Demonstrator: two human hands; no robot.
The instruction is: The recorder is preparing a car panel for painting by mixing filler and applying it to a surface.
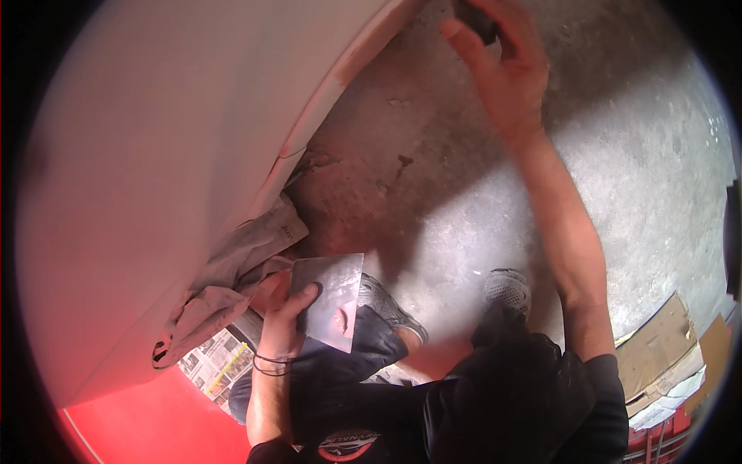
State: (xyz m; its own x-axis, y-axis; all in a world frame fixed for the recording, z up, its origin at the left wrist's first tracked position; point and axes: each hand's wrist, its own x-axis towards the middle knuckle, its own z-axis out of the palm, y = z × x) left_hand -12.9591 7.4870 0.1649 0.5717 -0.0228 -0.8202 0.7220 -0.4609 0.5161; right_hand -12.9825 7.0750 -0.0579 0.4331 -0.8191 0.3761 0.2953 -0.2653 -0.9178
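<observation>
One large pale panel fills the left side, its edge curving up and away; a red surface shows below its lower end; newspaper and crumpled grey sheeting lie close along the panel's lower edge, perhaps to shield what is under them; right of the panel and near it, the left hand has its grip pinching a flat, shiny plate, thumb over the face and fingers behind, probably so that most of the face stays free; a small reddish-brown dab shows on that face, toward the side farther from the panel; the concrete floor spreads to the panel's right; off the panel's upper edge, a dark object sits pinched between thumb and fingers in the grip of the right hand, reached well forward, seemingly to keep it near that edge; the rim cuts it off, so I cannot tell its whole shape or whether it touches the panel; well apart from the panel, farthest right, cardboard lies on the floor, perhaps simply set aside.
</observation>
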